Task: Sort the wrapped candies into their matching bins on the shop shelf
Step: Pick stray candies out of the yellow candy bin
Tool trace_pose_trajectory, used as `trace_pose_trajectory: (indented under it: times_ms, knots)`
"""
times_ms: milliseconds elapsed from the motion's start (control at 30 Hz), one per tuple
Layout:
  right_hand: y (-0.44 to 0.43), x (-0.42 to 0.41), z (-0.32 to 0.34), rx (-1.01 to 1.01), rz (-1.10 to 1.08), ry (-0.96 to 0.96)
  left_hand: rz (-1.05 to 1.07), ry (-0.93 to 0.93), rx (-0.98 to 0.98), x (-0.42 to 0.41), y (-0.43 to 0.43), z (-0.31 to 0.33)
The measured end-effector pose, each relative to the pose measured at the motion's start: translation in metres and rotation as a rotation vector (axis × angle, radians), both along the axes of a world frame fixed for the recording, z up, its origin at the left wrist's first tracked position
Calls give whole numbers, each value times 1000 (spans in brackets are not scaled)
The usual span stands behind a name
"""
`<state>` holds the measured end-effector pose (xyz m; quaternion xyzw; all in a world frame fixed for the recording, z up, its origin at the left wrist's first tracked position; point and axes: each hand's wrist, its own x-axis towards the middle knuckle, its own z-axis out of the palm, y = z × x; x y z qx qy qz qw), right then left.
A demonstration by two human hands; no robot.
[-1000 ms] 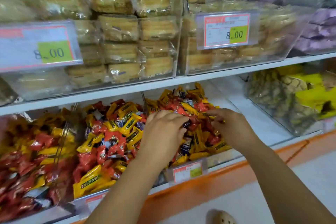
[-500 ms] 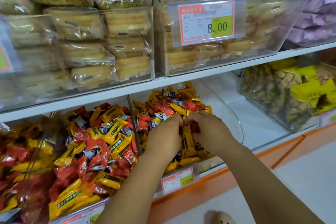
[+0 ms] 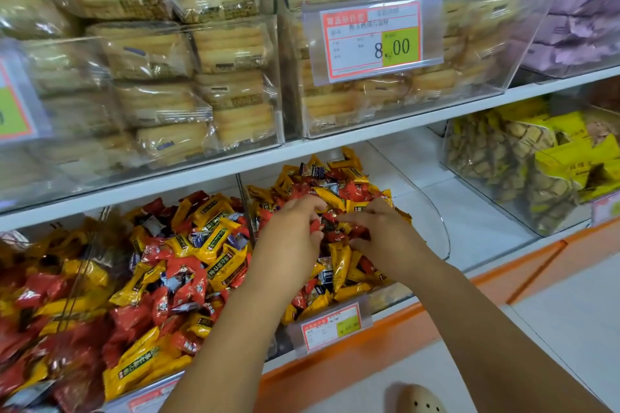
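The clear bin [image 3: 442, 231] stands on the lower shelf [image 3: 486, 228], with a price tag [image 3: 330, 329] on its front. The wrapped candies [image 3: 339, 184], red, yellow and dark blue, lie heaped in this bin. The left hand [image 3: 288, 245] is curled, thumb and fingers pinching a red candy [image 3: 316, 225]. The right hand [image 3: 385, 238] is curled, fingertips in the heap; whether it grasps a piece cannot be told. A second heap [image 3: 188, 261] of the same mix lies just left
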<state>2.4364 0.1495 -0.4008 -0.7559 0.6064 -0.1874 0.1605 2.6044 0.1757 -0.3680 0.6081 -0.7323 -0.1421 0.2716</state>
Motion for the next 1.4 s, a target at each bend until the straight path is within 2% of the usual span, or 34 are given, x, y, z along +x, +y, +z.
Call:
trace_pose_trajectory:
  times_ms: [167, 333, 400, 533, 667, 800, 933, 1033, 1167, 1300, 1400]
  knots:
    - [-3, 14, 0, 33, 9, 80, 53, -8, -8, 23, 6, 15]
    - [-7, 22, 5, 23, -44, 15, 50, 45, -13, 37, 13, 17]
    - [-8, 18, 17, 22, -43, -65, 25, 74, -6, 38, 13, 15]
    - [-7, 14, 37, 52, -83, -358, 18, 104, -14, 44, 10, 16]
    - [-15, 22, 27, 17, -95, -208, 47, 120, -60, 54, 9, 18]
    - [-24, 36, 8, -24, -67, 142, 80, 188, -70, 66, 9, 16]
    - [-31, 49, 4, 27, -125, 290, 72, 259, -60, 75, 10, 13]
    - [-36, 52, 6, 42, -182, 259, 77, 286, -49, 81, 11, 11]
    - [-41, 48, 29, 101, -170, 64, 86, 307, -49, 86, 12, 10]
    - [-41, 53, 48, -47, -118, -53, 90, 311, -67, 92, 14, 12]
    - [-39, 71, 38, -42, -27, -39, 100, 297, -57, 97, 15, 13]
